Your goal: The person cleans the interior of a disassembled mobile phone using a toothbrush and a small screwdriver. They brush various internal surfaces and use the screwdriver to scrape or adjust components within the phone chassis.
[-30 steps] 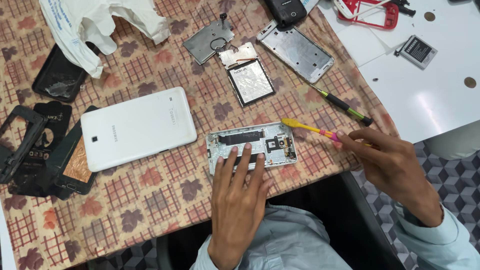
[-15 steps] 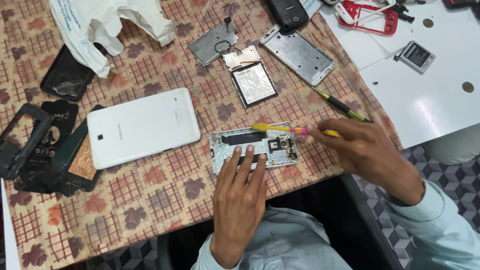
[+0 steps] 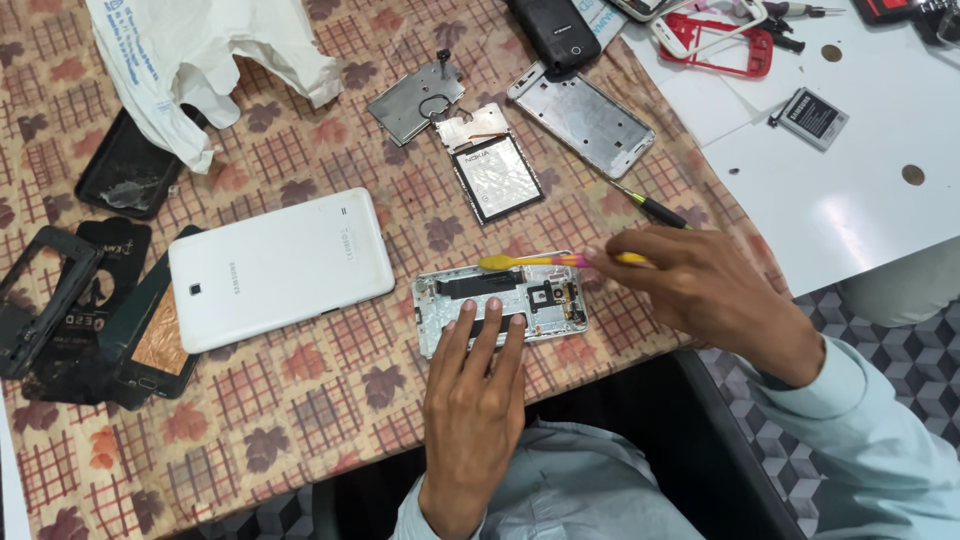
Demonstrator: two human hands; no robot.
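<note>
At the far left lie dark plastic phone frames point(image 3: 45, 300) and a crumpled white plastic bag point(image 3: 200, 60), then a smooth white tablet point(image 3: 280, 265) face down on the leaf-patterned tablecloth point(image 3: 300, 400). Near the middle edge the left hand point(image 3: 475, 400) rests flat, fingers spread, pinning the opened phone point(image 3: 500, 300), whose back is already off and whose boards and battery bay lie bare. The right hand point(image 3: 710, 290) pinches a slim yellow pry tool point(image 3: 540, 262) over the phone's far edge; the inner parts look still seated, and a metal frame point(image 3: 585, 120) lies beyond.
</note>
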